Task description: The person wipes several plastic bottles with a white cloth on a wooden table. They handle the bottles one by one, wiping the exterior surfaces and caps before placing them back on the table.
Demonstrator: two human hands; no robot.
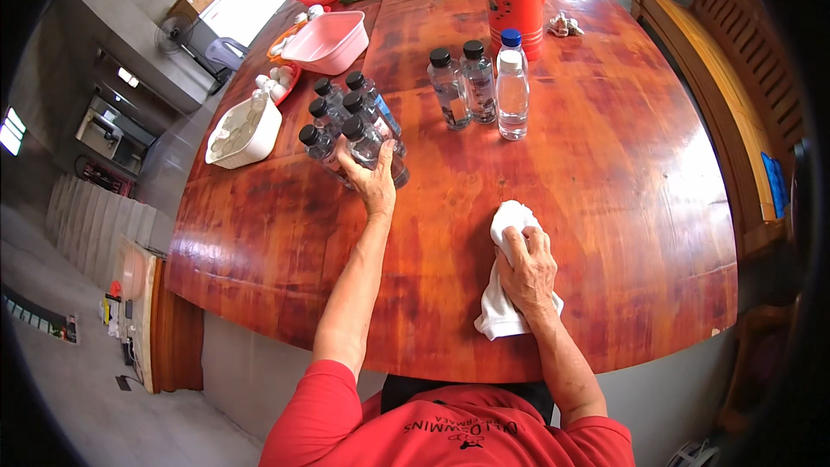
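My left hand (pixel 372 180) is closed around the nearest of several clear plastic bottles with black caps, its thumb and fingers spanning the lower part of that bottle (pixel 367 147). The others in the cluster, such as one black-capped bottle (pixel 322 112), stand close together behind and beside it. My right hand (pixel 529 272) presses on a crumpled white cloth (pixel 506 311) flat on the table, fingers curled over it. Farther right stand two black-capped bottles (pixel 450 91), a white-capped bottle (pixel 513 99) and, partly hidden behind it, a blue-capped one (pixel 511 38).
On the glossy red-brown wooden table (pixel 432 251), a white basket (pixel 251 131), a pink basin (pixel 331 41) and a red tray with white cups (pixel 278 82) line the left side. A red bucket (pixel 514 0) stands at the back. A wooden bench (pixel 726 95) runs along the right.
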